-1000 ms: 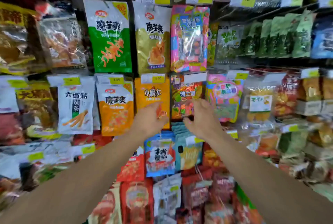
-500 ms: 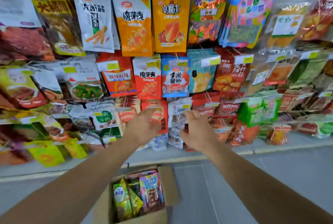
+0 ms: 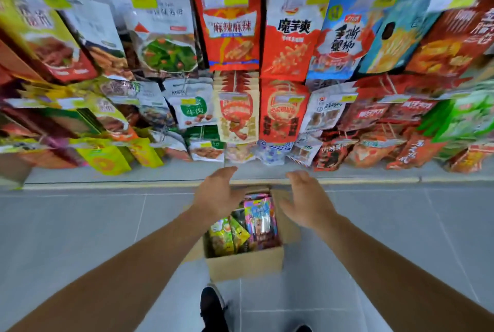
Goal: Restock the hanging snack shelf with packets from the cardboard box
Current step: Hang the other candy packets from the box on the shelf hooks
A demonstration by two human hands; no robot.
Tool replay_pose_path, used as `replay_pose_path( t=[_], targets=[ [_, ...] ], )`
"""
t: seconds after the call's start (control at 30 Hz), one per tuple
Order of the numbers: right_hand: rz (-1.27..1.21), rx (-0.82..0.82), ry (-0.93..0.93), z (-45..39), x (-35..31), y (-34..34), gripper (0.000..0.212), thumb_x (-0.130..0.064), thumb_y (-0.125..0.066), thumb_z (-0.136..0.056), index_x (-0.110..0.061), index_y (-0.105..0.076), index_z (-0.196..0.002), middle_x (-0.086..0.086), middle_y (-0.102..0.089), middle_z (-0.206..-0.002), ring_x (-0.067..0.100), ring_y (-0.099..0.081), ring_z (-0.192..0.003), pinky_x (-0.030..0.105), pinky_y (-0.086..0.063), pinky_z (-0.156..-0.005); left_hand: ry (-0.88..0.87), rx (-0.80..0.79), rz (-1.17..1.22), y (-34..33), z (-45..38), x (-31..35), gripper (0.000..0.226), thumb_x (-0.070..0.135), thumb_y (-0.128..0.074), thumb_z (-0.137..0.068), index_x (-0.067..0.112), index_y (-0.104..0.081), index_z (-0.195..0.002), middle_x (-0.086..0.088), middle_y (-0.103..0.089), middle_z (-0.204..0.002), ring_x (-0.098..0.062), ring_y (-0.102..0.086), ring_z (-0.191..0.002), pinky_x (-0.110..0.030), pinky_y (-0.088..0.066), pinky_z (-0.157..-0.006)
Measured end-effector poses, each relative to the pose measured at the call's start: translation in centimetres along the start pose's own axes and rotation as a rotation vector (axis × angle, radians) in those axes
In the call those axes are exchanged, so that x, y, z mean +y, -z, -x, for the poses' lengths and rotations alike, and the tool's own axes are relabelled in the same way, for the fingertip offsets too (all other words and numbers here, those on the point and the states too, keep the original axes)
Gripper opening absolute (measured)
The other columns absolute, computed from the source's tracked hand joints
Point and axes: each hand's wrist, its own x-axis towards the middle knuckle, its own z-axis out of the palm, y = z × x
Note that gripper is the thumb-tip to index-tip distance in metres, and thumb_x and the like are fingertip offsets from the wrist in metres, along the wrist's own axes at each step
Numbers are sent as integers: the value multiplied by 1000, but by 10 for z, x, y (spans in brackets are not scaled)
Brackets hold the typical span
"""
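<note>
Shelf packets (image 3: 235,24) behind; shoe (image 3: 212,307) by box (image 3: 246,264).

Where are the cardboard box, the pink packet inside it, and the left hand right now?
cardboard box (image 3: 246,264): head view, on its near front wall.
pink packet (image 3: 260,215): head view, on its front face.
left hand (image 3: 217,192): head view, on the back of the hand.

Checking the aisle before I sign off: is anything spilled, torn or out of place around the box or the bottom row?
Nothing stands out. The cardboard box sits upright on the floor, packets inside it, none spilled.
</note>
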Motion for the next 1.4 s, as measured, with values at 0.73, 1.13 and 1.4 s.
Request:
replay_pose_path(
  t=[0.73, 1.13, 1.4],
  targets=[
    [-89, -303, -155, -208, 73, -267, 60, -36, -66, -87, -19, -47, -142, 6, -50, -137, 31, -55, -121, 42, -48, -99, 332, -289, 129, -228, -164, -201, 61, 34, -62, -88, 24, -42, -146, -6, -62, -129, -25, -65, -102, -31, -49, -90],
    [-226, -357, -259, -277, 175, -444, 54, -28, -62, -88, -20, -44, -137, 5, -54, -130, 28, -58, -115, 47, -53, -93, 415, -388, 256, -442, -245, -279, 70, 29, -70, -84, 15, -41, -146, -8, -56, -138, -26, -62, -112, -38, -53, -90],
    [-299, -228, -320, -297, 212, -502, 61, -28, -69, -84, -23, -42, -139, -2, -50, -132, 20, -58, -111, 39, -54, -90, 618, -190, 575, -526, -286, -296, 44, 24, -78, -75, 12, -59, -112, -2, -70, -99, -19, -68, -88, -40, -57, -77]
  ],
)
